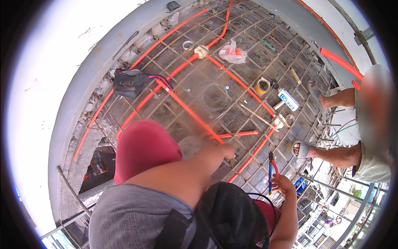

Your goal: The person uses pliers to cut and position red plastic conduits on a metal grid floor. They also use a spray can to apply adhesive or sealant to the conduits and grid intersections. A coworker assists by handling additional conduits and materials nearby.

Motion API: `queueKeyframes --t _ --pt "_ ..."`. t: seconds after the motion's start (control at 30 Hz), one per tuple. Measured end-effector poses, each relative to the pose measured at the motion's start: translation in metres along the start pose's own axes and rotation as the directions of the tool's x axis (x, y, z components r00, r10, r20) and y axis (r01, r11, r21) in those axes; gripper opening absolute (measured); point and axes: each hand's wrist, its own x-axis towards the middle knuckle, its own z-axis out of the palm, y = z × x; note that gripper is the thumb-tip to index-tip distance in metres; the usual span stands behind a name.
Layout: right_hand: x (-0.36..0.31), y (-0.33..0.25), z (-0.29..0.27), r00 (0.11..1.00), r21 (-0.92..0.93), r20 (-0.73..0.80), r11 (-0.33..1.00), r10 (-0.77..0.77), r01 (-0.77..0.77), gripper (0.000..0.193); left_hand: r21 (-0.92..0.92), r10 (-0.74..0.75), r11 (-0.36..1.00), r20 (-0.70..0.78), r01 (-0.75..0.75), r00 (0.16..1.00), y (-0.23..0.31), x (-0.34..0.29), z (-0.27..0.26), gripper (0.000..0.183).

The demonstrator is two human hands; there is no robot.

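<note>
My right hand (284, 185) is closed around pliers (272, 170) with one red and one blue handle, their dark jaws pointing up and away over the rebar grid. Stretched forward, my left hand (226, 152) is low over the grid with its fingers curled. It meets the near end of a long orange conduit (190, 111); what the fingers hold is hidden. Just beyond that hand lies a short orange conduit piece (238, 134). My bent knee in red cloth (145, 147) is left of my left arm, and black mesh (232, 213) lies between my arms.
Crossed rebar (248, 124) covers the floor, with orange conduits running to pale junction boxes (201, 51). A black bag (132, 82), wire coil (214, 96), tape roll (262, 86), white-headed mallet (287, 100) and plastic bag (233, 53) lie around. A sandaled person (340, 153) is at right.
</note>
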Motion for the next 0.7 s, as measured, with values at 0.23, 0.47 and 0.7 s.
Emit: queueKeyframes --t 0.23,0.47,0.7 --pt "0.011 -0.010 0.002 0.999 -0.043 0.041 0.999 0.031 -0.029 0.069 -0.129 -0.091 0.989 -0.132 0.074 0.987 -0.007 -0.007 -0.001 0.045" --pt "0.015 -0.008 0.002 1.000 -0.082 0.004 0.997 0.016 -0.016 0.064 -0.162 -0.101 0.983 -0.058 0.091 0.993 -0.006 -0.011 -0.010 0.049" --pt "0.008 -0.011 0.002 0.999 -0.054 -0.018 0.998 -0.029 0.028 0.034 -0.160 -0.187 0.956 0.318 0.247 0.930 0.026 -0.053 -0.061 0.051"
